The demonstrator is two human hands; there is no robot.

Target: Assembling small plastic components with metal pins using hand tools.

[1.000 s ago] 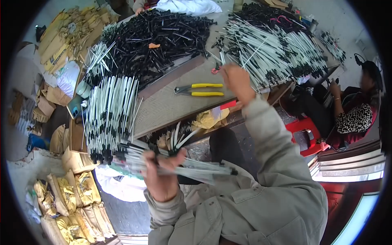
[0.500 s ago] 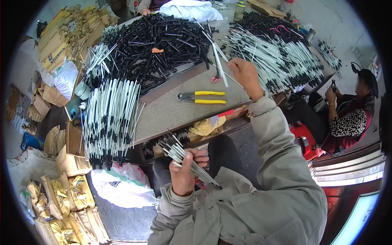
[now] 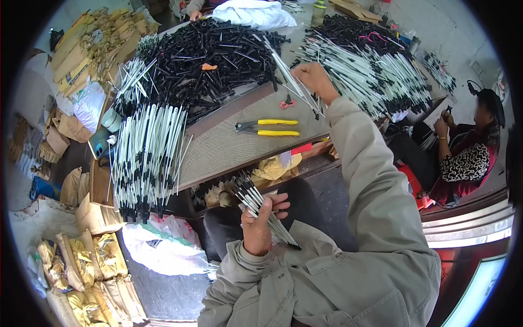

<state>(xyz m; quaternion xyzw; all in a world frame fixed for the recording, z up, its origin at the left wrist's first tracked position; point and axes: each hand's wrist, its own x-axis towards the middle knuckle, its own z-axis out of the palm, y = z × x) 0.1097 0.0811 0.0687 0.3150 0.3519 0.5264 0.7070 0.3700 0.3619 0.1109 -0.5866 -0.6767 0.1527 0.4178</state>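
My left hand (image 3: 260,231) is closed round a bundle of thin white rods (image 3: 251,197) with black ends, held slanting above my lap. My right arm reaches over the table, and my right hand (image 3: 314,79) is pinched on a few white rods (image 3: 284,66) that slope down toward the table's near side. Exactly how many it grips is hidden by the fingers. Below that hand lie a small red-and-black piece (image 3: 287,102) and cutting pliers (image 3: 268,128) with yellow handles.
A big heap of black plastic parts (image 3: 218,52) covers the far table behind a brown strip (image 3: 231,109). White rods lie massed at the left edge (image 3: 147,144) and at right (image 3: 362,79). A seated co-worker (image 3: 468,147) is at right. Wrapped packages (image 3: 81,267) stand lower left.
My right hand has shifted left and slightly away, and the rods at it have moved with it. My left hand with its bundle has moved a little to the right.
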